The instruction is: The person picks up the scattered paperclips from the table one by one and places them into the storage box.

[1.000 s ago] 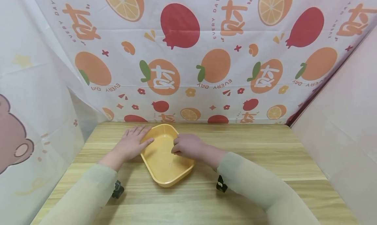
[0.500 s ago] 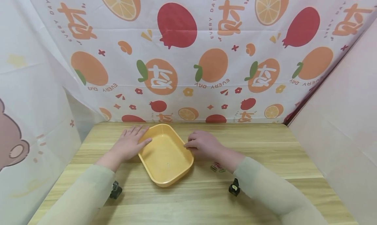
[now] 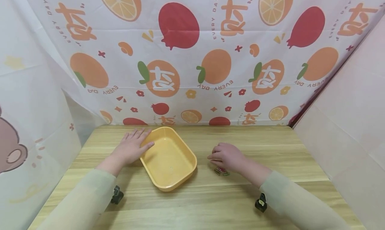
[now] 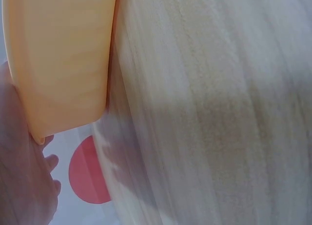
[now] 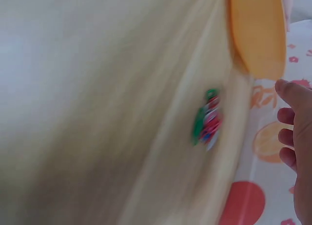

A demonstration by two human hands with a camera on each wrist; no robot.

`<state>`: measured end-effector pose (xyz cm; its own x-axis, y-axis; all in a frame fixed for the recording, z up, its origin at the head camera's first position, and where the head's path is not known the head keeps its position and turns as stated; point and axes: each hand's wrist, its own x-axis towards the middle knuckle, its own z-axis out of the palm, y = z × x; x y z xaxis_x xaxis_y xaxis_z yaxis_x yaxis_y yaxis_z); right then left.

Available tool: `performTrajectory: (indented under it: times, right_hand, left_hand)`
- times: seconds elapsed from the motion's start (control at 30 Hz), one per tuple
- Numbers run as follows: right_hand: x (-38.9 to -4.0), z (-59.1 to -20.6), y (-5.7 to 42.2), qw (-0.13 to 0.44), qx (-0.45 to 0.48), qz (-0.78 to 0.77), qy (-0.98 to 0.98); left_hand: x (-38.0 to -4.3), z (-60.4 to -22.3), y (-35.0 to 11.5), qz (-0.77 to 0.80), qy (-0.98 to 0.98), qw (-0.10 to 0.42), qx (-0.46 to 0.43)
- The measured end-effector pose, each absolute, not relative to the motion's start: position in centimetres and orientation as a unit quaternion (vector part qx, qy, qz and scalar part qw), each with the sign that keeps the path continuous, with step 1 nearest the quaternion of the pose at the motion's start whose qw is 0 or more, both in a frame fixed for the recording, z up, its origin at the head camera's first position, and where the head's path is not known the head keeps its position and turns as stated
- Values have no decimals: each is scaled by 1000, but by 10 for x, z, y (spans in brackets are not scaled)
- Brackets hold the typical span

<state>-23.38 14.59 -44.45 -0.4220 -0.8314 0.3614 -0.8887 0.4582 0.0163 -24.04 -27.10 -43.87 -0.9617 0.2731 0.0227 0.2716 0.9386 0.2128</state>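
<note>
A yellow plastic tray [image 3: 168, 156] lies on the wooden table. My left hand [image 3: 132, 148] rests on its back left rim, fingers spread and fairly straight, thumb over the rim; the left wrist view shows this hand [image 4: 24, 171] beside the outer wall. Over the table, right of the tray, is my right hand [image 3: 230, 156], fingers loosely bent with nothing visible between them. Just below those fingers sits a small pile of coloured paper clips [image 3: 221, 171], green and red among them, blurred in the right wrist view [image 5: 209, 120]. One small pale clip [image 3: 171, 168] lies inside the tray.
The wooden table [image 3: 192, 206] reaches back to a hanging cloth [image 3: 192, 63] printed with fruit. Pale cloths also stand at the left [image 3: 39, 89] and right [image 3: 349, 123] sides. Black wrist cameras are strapped under both sleeves.
My right hand has moved from above the tray out to the right, over the table by the clip pile, which it had partly hidden. My left hand stays on the rim.
</note>
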Motion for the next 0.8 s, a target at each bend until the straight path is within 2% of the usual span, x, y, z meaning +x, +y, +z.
performTrajectory:
  times: [0.13,0.33,0.8]
  right_hand:
    - [-228,-454,164,134,492,84,-856]
    - [-222,-467,183,139,485,86,-859]
    - [-219,-475,196,95,440,94,-888]
  left_hand:
    - [-240,-438,-271,108,984,5,139]
    - [-240,-437,-272,105,985,5,140]
    - [-245,-440,-272,109,984,4,143]
